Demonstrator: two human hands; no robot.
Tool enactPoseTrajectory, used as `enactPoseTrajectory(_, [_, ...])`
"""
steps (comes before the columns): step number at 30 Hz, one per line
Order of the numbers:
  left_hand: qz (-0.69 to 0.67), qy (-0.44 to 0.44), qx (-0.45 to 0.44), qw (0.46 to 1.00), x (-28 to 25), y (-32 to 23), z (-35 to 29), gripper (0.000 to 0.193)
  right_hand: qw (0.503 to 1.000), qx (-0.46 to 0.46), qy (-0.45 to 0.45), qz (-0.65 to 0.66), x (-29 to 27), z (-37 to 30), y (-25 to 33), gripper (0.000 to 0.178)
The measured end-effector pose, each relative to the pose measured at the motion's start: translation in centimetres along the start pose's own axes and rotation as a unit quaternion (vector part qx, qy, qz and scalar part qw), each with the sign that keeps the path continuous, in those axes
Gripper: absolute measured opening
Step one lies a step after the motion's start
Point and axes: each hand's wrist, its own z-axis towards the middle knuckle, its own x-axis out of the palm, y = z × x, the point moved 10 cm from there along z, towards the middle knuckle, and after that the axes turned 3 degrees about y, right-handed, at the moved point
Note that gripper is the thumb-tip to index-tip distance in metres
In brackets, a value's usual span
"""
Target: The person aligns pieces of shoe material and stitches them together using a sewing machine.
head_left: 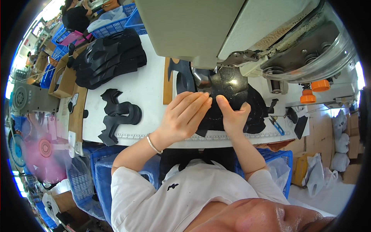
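Under the head of a large pale sewing machine [189, 27] lies a black shoe-upper piece [253, 110], with a dotted, shiny part near the machine's metal foot. My left hand [183, 118] reaches over its left side, fingers stretched and close together, tips pointing at the needle area. At the near edge, my right hand [234, 120] rests on the black material with thumb and a fingertip apart; its other fingers are hidden. A metal bangle [154, 144] circles my left wrist. The machine head and my hands cover the stitching point.
Layered black shoe-upper pieces [112, 58] and zigzag-edged black strips [119, 115] lie left on the white table [150, 83]. Blue-handled snips [276, 127] lie right, below orange knobs [307, 96]. A pink fan [44, 149] stands left. Blue crates [284, 160] flank my lap. Another person [76, 17] sits far left.
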Motion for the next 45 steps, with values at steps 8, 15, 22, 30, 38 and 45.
enactPoseTrajectory(8, [0.026, 0.016, 0.023, 0.999, -0.4, 1.2, 0.2, 0.026, 0.993, -0.026, -0.072, 0.087, 0.9, -0.4, -1.3, 0.037])
enactPoseTrajectory(15, [0.020, 0.016, 0.026, 0.999, -0.1, 2.2, 0.4, 0.026, 0.981, -0.025, -0.115, 0.152, 1.8, 0.0, -1.0, 0.034])
enactPoseTrajectory(22, [0.016, -0.015, 0.023, 1.000, -0.7, 3.4, 1.4, 0.022, 0.982, -0.036, -0.121, 0.142, 1.5, 0.4, -1.9, 0.042])
enactPoseTrajectory(30, [-0.072, -0.026, -0.141, 0.987, -0.6, 6.1, 2.3, 0.016, 0.988, -0.022, -0.080, 0.133, 1.8, -0.3, -1.0, 0.012])
enactPoseTrajectory(38, [-0.073, -0.046, -0.180, 0.980, -0.3, 6.7, 2.3, 0.011, 0.997, -0.022, -0.038, 0.060, 1.5, 1.5, 0.4, 0.012])
enactPoseTrajectory(45, [-0.054, -0.064, -0.151, 0.985, -0.2, 5.9, 2.4, 0.012, 0.999, -0.018, -0.023, 0.017, 0.5, 2.6, 0.7, 0.014])
